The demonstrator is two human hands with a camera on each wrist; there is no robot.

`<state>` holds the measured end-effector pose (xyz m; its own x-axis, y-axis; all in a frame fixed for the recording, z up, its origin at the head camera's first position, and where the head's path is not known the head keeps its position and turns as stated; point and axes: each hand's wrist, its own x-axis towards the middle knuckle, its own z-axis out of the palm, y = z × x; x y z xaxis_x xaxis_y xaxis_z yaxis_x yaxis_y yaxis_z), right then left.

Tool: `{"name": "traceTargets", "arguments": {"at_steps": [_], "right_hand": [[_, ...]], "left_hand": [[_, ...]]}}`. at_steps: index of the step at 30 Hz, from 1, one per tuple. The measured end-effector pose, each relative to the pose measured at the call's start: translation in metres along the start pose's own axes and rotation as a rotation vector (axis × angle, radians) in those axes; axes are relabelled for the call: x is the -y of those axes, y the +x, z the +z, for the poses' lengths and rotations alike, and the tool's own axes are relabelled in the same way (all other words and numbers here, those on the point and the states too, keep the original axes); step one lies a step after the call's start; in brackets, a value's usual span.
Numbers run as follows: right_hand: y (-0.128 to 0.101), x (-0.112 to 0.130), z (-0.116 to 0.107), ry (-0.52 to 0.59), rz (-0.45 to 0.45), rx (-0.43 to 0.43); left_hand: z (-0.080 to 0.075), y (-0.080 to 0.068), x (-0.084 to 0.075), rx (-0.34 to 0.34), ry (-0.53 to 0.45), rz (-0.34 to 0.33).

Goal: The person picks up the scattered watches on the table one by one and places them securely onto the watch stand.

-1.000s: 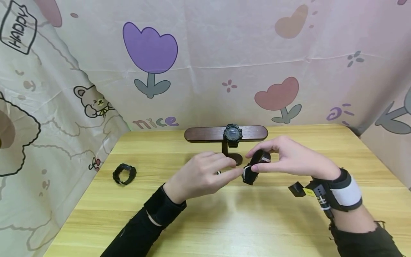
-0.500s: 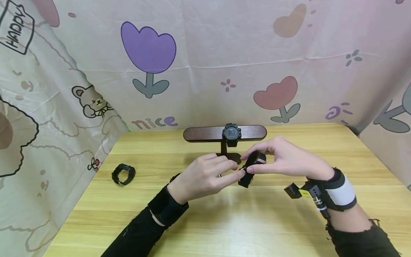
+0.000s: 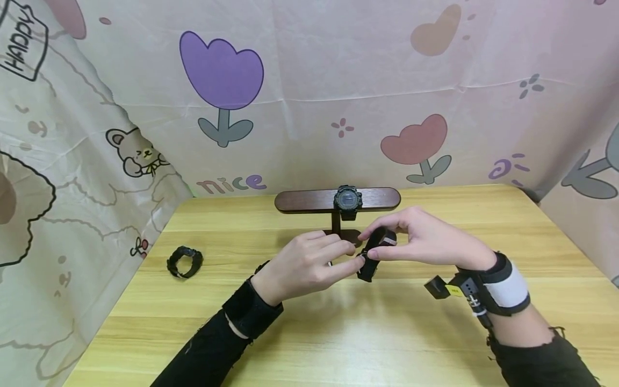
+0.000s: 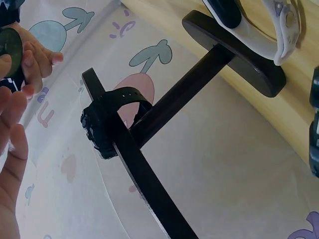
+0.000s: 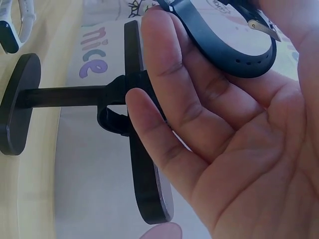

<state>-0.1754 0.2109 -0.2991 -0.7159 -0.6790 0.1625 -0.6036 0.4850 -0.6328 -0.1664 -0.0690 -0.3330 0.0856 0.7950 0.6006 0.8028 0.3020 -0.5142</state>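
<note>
My right hand (image 3: 416,242) pinches a black wristwatch (image 3: 371,266) between thumb and fingers, in front of the watch stand. Its strap (image 5: 244,69) forms a loop with a metal buckle in the right wrist view. From the left, my left hand (image 3: 309,266) reaches the same watch, index fingertip at its lower side. In the left wrist view a fingertip lies over the round dark dial (image 4: 14,47); the left thumb is hidden in the head view. Behind the hands stands the dark wooden T-bar stand (image 3: 302,201), with another black watch (image 3: 348,199) strapped around its bar.
A black watch (image 3: 185,262), closed in a ring, lies on the wooden table (image 3: 377,344) at the left. Beside the stand's base (image 4: 259,74) is a white-strapped watch (image 4: 284,30), mostly hidden by my left hand in the head view. A patterned cloth (image 3: 309,64) hangs behind.
My right hand has moved a little left with the watch, bringing it closer to the left hand. The left index finger now overlaps more of it. The view has shifted slightly.
</note>
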Motion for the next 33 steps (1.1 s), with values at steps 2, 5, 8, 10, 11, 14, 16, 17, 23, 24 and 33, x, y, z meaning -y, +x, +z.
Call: {"name": "traceTargets", "arguments": {"at_steps": [2, 5, 8, 10, 11, 14, 16, 17, 23, 24, 33], "right_hand": [[0.0005, 0.0002, 0.0, -0.003, 0.001, -0.001], [0.0009, 0.0006, 0.0004, -0.002, -0.003, 0.002], [0.0012, 0.0003, 0.0013, 0.004, -0.016, 0.001], [0.0013, -0.0003, 0.002, 0.01, -0.021, 0.001], [0.0012, -0.0007, 0.0022, 0.011, -0.023, 0.0], [0.0008, -0.0021, 0.0026, 0.014, -0.016, 0.002], [0.0005, -0.0034, 0.0026, 0.015, -0.013, 0.002], [0.0006, -0.0043, 0.0026, 0.017, -0.015, 0.001], [0.0011, -0.0084, 0.0027, 0.051, -0.037, 0.003], [0.0011, -0.0087, 0.0026, 0.056, -0.038, 0.004], [0.0002, -0.0083, 0.0019, 0.057, 0.004, 0.011]], "left_hand": [[-0.0002, -0.0002, 0.0003, -0.001, 0.005, 0.004], [-0.0006, -0.0004, 0.0009, 0.001, 0.014, 0.011], [-0.001, -0.0008, 0.0015, 0.008, 0.02, 0.014], [-0.0013, -0.0009, 0.0017, 0.011, 0.019, 0.015], [-0.0014, -0.0009, 0.0018, 0.011, 0.018, 0.018], [-0.002, -0.0006, 0.002, 0.005, 0.014, 0.029], [-0.0021, -0.0004, 0.0021, -0.002, 0.011, 0.039], [-0.0021, -0.0003, 0.0022, -0.006, 0.009, 0.043], [-0.002, 0.0005, 0.0019, -0.022, -0.007, 0.059], [-0.002, 0.0007, 0.0017, -0.024, -0.013, 0.06], [-0.0024, 0.0039, 0.0008, -0.049, -0.085, 0.046]]}}
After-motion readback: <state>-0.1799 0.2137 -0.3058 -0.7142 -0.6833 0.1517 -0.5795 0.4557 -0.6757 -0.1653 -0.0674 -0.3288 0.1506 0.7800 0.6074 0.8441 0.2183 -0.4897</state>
